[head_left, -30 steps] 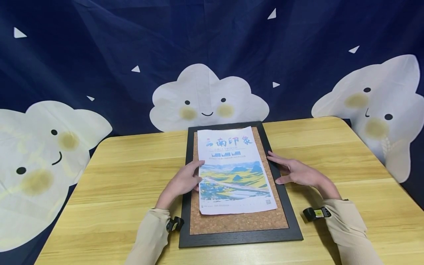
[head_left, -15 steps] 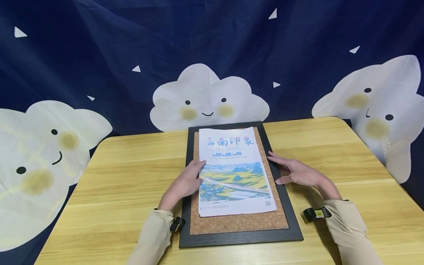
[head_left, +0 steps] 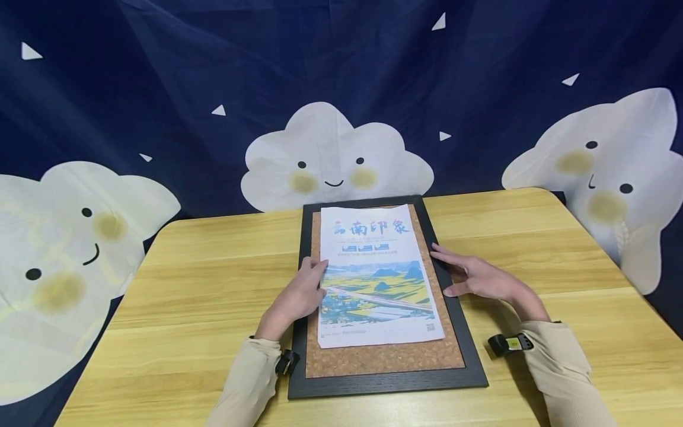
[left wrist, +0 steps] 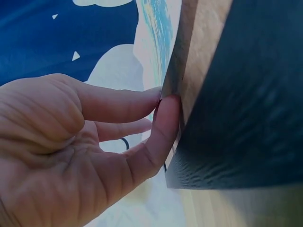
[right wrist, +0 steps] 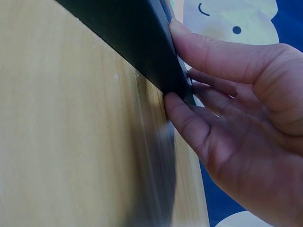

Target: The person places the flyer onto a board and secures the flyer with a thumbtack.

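Observation:
A white poster [head_left: 379, 279] printed with a yellow-and-blue landscape and large characters lies face up on a corkboard [head_left: 384, 360]. The board has a wide black frame [head_left: 389, 384], and cork shows mostly below the sheet. My left hand [head_left: 296, 290] pinches the poster's left edge; the left wrist view puts a fingertip [left wrist: 168, 106] on the cork side of the paper [left wrist: 161, 33]. On the opposite side my right hand [head_left: 482, 279] holds the frame's right bar, thumb and fingers against it. In the right wrist view two fingertips [right wrist: 171, 99] meet the black bar [right wrist: 137, 38] at separate edges.
The board rests on a wooden table [head_left: 213, 279], its far end close to the table's back edge. Behind hangs a dark blue curtain [head_left: 176, 77] with smiling white clouds [head_left: 336, 148]. Wood surface extends on both sides of the board. Each wrist wears a small black camera [head_left: 509, 344].
The poster has turned slightly clockwise, its top shifting right and its lower left corner shifting left. My left hand has moved slightly right. The right hand and board stay put.

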A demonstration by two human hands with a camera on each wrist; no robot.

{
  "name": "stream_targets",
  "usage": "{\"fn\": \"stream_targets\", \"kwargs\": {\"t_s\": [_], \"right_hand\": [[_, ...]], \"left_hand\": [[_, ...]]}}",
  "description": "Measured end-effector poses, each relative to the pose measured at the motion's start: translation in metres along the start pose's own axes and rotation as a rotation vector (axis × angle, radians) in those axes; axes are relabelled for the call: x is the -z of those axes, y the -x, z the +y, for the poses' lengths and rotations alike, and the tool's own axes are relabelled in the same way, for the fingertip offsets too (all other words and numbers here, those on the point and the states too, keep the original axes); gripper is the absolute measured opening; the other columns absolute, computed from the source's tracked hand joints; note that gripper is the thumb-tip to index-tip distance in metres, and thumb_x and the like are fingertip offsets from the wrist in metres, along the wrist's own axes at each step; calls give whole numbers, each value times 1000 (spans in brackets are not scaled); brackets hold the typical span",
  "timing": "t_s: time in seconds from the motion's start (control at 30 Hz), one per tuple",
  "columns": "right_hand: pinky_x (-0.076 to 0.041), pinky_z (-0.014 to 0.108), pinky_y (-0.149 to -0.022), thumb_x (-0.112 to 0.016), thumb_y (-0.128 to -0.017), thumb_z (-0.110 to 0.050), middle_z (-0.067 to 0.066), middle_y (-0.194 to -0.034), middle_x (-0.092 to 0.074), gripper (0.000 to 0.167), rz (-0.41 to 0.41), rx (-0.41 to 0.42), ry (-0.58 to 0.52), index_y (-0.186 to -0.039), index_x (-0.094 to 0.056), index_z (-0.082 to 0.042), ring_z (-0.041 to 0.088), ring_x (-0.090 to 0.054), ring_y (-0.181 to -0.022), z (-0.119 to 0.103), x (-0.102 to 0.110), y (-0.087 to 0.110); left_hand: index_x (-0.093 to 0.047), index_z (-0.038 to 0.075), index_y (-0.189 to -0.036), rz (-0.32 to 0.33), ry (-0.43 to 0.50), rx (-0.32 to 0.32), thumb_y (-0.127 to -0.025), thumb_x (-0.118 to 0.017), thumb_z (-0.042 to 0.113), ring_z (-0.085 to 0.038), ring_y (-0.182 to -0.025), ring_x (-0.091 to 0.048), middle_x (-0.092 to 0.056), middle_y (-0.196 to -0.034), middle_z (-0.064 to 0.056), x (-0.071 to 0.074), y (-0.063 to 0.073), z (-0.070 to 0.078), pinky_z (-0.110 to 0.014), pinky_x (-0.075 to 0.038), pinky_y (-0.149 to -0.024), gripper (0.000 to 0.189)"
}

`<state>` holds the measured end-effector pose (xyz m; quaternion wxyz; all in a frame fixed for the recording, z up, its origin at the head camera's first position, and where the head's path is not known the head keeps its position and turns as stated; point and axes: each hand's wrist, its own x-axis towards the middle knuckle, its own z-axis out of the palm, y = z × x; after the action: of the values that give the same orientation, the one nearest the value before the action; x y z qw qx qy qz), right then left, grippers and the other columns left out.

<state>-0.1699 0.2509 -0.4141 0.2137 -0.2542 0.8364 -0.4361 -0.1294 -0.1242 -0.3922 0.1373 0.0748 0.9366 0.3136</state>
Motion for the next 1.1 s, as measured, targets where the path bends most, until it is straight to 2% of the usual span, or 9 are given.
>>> {"fn": "stream_targets", "kwargs": {"t_s": [0.17, 0.43, 0.8, 1.1], "right_hand": [[-23, 66, -115, -79, -89, -12, 28, -169, -10, 88, 3, 2, 1, -159, -30, 8, 53, -10, -152, 1, 1, 0], [-23, 67, -115, -79, -89, -12, 28, -169, -10, 87, 4, -4, -9, -159, -30, 7, 53, -10, -152, 1, 1, 0], [-22, 68, -116, -80, -89, -12, 28, -169, -10, 87, 7, -4, -5, -159, -30, 7, 54, -9, -152, 0, 1, 1], [-21, 67, -116, -81, -88, -14, 28, -169, -11, 89, 9, -2, 8, -158, -31, 8, 53, -10, -153, 1, 1, 0]], "left_hand": [[-33, -6, -158, 0, -9, 11, -102, -55, -5, -31, -120, -49, -34, -149, -23, -1, 0, 2, -42, -45, -90, 61], [-32, -7, -159, -15, -22, 33, -102, -57, -3, -32, -128, -47, -33, -151, -25, -1, 0, 3, -46, -45, -100, 62], [-29, -6, -160, -40, -51, 43, -102, -60, 1, -32, -131, -48, -32, -153, -26, -1, 0, 2, -46, -46, -102, 66], [-30, -7, -159, -57, -115, 5, -104, -59, 2, -28, -112, -51, -34, -145, -25, 0, 2, 2, -40, -47, -81, 63]]}}
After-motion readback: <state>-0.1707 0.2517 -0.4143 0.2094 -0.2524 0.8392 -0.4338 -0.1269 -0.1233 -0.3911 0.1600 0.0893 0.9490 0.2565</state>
